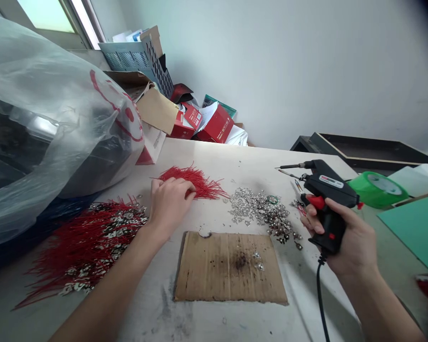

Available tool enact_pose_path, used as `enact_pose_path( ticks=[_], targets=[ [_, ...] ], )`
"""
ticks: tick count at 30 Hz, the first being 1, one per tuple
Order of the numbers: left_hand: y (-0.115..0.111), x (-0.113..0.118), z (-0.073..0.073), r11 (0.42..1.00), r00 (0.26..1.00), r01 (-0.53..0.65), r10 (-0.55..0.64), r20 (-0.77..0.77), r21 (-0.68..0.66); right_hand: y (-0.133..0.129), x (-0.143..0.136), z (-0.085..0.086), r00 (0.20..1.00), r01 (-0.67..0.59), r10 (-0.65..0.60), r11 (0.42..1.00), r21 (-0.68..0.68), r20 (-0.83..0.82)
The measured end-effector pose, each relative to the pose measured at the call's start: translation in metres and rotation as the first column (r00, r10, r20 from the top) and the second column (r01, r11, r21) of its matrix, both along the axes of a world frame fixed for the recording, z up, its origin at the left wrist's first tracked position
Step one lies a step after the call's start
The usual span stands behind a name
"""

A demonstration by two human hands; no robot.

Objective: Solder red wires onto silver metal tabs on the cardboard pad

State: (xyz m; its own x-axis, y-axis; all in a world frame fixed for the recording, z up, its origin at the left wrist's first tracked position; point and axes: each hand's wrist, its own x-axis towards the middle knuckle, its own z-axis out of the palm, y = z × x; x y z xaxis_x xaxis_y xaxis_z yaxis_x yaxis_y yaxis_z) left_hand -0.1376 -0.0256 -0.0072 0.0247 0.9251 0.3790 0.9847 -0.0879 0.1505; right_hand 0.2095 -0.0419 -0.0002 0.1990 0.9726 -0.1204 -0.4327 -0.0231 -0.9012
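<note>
My right hand (349, 232) is wrapped round the grip of a black soldering gun (333, 187) with a red trigger, its tip pointing left over the table. A cord runs down from the handle. My left hand (171, 199) rests at the near edge of a pile of red wires (200, 183), fingers curled; what they pinch, if anything, is hidden. Between the hands lies a heap of small silver metal tabs (260, 209). A scorched cardboard piece (228, 268) lies nearer me, with a few tabs (258, 261) on its right part.
To the left, a heap of red wires with metal tabs (103, 237) lies beside a large clear plastic bag (64, 118). Red boxes (216, 124) and a blue-grey basket (135, 59) stand at the back. A green tape roll (377, 189) sits on the right near a black tray (370, 149).
</note>
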Motion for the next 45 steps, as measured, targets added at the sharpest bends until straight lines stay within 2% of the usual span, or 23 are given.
enact_pose_path(
  ticks=[7, 14, 18, 24, 29, 34, 40, 45],
  targets=[
    [0.001, -0.004, 0.003, 0.999, 0.997, -0.027, 0.029, 0.072, -0.023, 0.001, -0.001, 0.000, 1.000, 0.009, -0.009, 1.000, -0.001, 0.004],
    [-0.001, -0.009, 0.005, 0.999, 0.989, -0.023, 0.018, 0.146, 0.033, 0.002, 0.002, -0.001, 1.000, -0.004, 0.004, 1.000, 0.001, -0.018],
    [-0.009, -0.003, 0.002, 0.996, 0.962, 0.088, -0.093, 0.257, 0.031, 0.002, 0.002, 0.000, 1.000, -0.024, 0.024, 1.000, 0.011, -0.008],
    [-0.030, 0.021, -0.002, 0.944, 0.887, 0.328, -0.294, 0.355, -0.039, -0.009, -0.003, 0.011, 0.975, -0.179, 0.171, 0.983, 0.044, 0.143],
    [-0.061, 0.028, 0.006, 0.922, 0.820, 0.388, -0.344, 0.457, -0.003, -0.025, -0.014, 0.008, 0.909, -0.350, 0.314, 0.932, 0.093, 0.274],
    [-0.097, 0.010, 0.006, 0.947, 0.806, 0.288, -0.322, 0.497, 0.145, -0.032, -0.022, -0.001, 0.868, -0.440, 0.396, 0.893, 0.096, 0.300],
    [-0.140, -0.014, -0.014, 0.940, 0.823, 0.045, -0.226, 0.521, 0.337, -0.039, -0.031, 0.000, 0.856, -0.461, 0.424, 0.885, 0.067, 0.295],
    [-0.153, -0.017, -0.028, 0.902, 0.786, -0.175, -0.114, 0.608, 0.395, -0.041, -0.033, 0.004, 0.847, -0.454, 0.423, 0.891, 0.025, 0.323]
  ],
)
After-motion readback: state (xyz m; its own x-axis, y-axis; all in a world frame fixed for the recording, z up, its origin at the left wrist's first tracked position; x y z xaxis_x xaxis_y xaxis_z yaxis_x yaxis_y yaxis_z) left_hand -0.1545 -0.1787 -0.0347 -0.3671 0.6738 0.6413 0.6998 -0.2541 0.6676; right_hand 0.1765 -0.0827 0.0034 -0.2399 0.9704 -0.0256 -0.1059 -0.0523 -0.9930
